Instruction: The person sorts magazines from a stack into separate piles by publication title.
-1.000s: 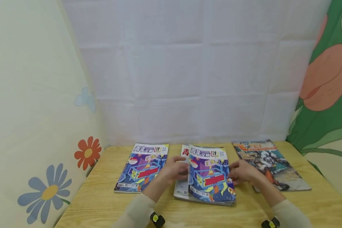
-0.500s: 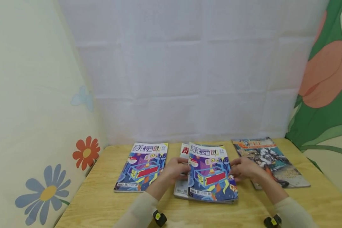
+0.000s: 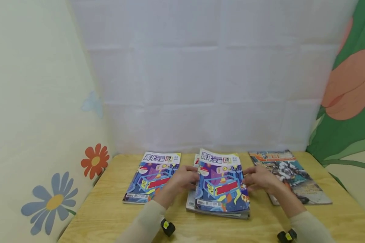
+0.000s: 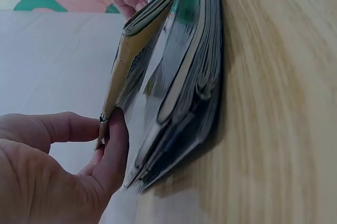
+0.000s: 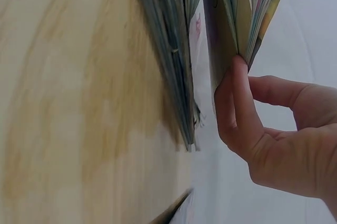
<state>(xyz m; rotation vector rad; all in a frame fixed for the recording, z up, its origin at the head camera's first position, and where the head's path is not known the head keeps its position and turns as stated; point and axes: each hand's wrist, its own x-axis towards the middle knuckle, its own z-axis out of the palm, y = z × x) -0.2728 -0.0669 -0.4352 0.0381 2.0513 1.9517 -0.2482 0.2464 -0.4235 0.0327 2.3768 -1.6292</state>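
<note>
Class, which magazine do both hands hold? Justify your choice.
The purple magazine above the middle stack: the left hand and right hand pinch its edges. Its lookalike on the left and the orange-titled magazine on the right lie on the table.

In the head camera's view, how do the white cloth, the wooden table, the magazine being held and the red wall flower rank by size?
Largest to smallest, as they look there:
1. White cloth
2. Wooden table
3. Held magazine
4. Red wall flower
</note>
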